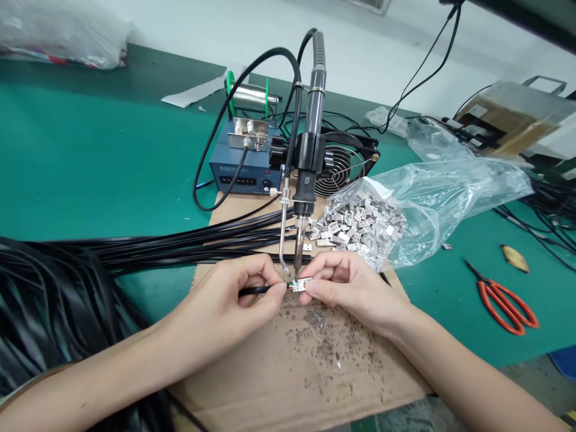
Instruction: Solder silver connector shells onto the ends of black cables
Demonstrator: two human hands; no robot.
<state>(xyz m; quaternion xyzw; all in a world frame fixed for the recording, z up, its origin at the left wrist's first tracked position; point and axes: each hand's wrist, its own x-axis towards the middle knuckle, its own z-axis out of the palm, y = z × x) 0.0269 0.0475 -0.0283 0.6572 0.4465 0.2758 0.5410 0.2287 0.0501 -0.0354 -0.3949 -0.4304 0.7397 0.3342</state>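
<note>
- Left hand (pixel 252 291): grip closed on black cable (pixel 258 290).
- Right hand (pixel 344 282): grip closed on small metal connector (pixel 302 284), under iron (pixel 297 255) tip.

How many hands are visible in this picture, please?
2. The left hand holds a black cable, left of the soldering iron; the right hand holds a small metal connector under its tip. Both are over the cardboard. No other hand shows.
</note>
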